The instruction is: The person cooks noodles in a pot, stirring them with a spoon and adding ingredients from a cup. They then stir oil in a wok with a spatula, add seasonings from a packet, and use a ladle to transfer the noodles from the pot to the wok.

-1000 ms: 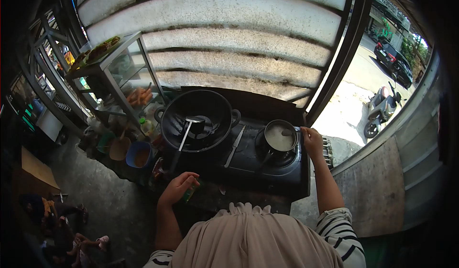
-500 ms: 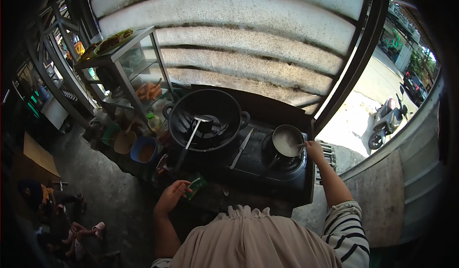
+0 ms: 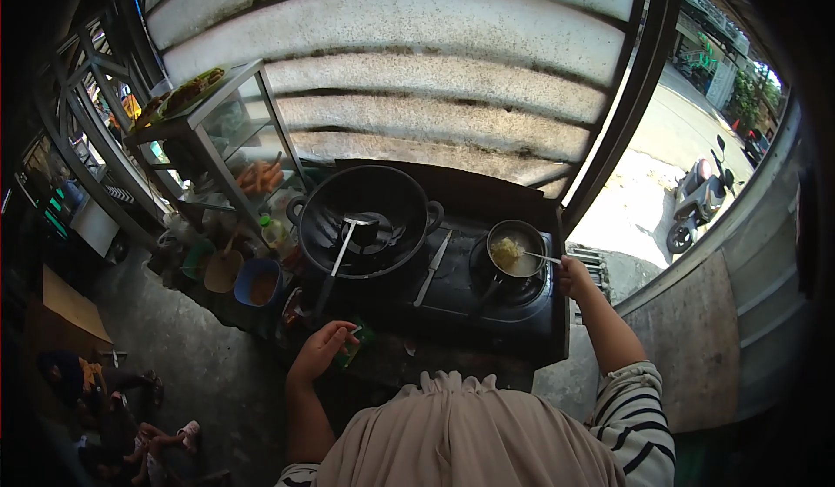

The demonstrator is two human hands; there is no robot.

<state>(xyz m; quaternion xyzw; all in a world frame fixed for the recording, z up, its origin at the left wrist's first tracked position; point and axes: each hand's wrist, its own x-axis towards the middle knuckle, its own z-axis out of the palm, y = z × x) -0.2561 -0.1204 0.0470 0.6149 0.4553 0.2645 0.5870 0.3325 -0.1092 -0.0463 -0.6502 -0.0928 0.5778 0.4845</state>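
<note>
My right hand [image 3: 574, 278] is closed around the pale handle of a slim metal utensil [image 3: 543, 256]. Its head reaches into a small pot [image 3: 493, 270] on the right burner and is hidden by a clump of yellowish noodles [image 3: 506, 252] at the surface of cloudy liquid. At the front edge of the stove, my left hand [image 3: 322, 350] has its fingers pinched at a green packet [image 3: 357, 348]. A large dark wok [image 3: 404, 217] sits on the left burner, with a long-handled turner [image 3: 341, 256] resting in it. Between wok and pot lies a knife [image 3: 432, 268].
Left of the wok stand a blue container [image 3: 257, 282], a tan bowl [image 3: 223, 270] and a bottle with a yellow-green cap [image 3: 274, 230]. A glass display case [image 3: 235, 130] rises behind them. People sit low at the far left. A scooter [image 3: 698, 193] is parked outside.
Yellowish noodles now show at the surface of the pot, where only pale liquid showed before. My right hand keeps hold of the utensil. The whole view has shifted slightly.
</note>
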